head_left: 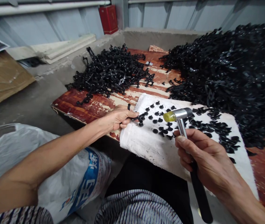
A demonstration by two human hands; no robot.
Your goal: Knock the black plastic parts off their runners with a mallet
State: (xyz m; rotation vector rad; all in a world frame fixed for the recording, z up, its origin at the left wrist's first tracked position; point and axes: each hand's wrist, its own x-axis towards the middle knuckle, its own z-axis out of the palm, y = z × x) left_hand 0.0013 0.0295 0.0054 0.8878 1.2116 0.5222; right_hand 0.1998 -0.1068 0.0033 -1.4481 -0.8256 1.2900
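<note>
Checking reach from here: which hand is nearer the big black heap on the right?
The right hand, gripping the mallet, is nearer, just below the heap. The left hand is farther, across the white cloth.

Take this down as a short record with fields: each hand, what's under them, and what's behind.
left hand: touching a strip of small black pieces
right hand: gripping a mallet with a yellow tip and black handle
under hands: white cloth on a peeling red-painted board
behind: smaller black heap, larger black heap
</note>
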